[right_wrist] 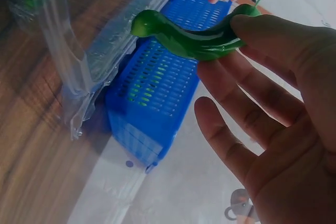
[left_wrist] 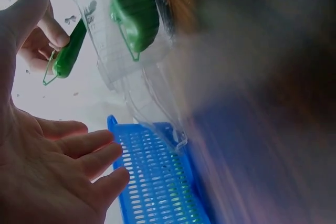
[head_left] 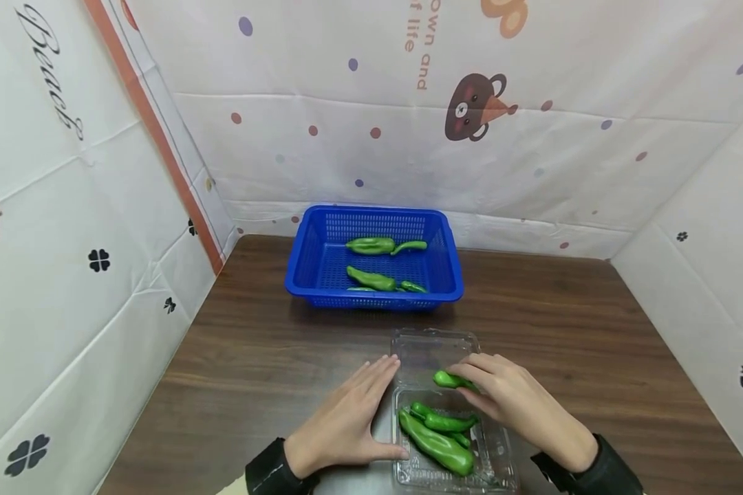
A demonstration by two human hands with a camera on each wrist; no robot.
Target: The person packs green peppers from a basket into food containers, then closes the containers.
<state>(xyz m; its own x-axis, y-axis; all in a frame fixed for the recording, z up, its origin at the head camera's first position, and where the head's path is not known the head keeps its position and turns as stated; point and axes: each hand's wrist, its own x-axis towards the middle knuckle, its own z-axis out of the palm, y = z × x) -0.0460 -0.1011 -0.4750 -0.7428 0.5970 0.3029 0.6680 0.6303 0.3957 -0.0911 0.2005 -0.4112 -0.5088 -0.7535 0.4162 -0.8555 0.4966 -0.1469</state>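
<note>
A clear plastic clamshell box (head_left: 503, 455) lies open on the table's near edge, its lid (head_left: 432, 345) folded back. Several green peppers (head_left: 436, 443) lie in its near half. My right hand (head_left: 473, 385) pinches one small curved green pepper (head_left: 448, 379) just above the box's hinge; in the right wrist view that pepper (right_wrist: 199, 38) lies held against my fingertips. My left hand (head_left: 371, 405) lies flat on the table with straight fingers, its thumb against the box's left edge. The left wrist view shows the open palm (left_wrist: 52, 171) and the held pepper (left_wrist: 68, 56).
A blue plastic basket (head_left: 303, 261) stands behind the box at the back centre, with several green peppers (head_left: 371, 245) in it. The brown wooden table (head_left: 594, 330) is enclosed on three sides by white printed sheets (head_left: 68, 275).
</note>
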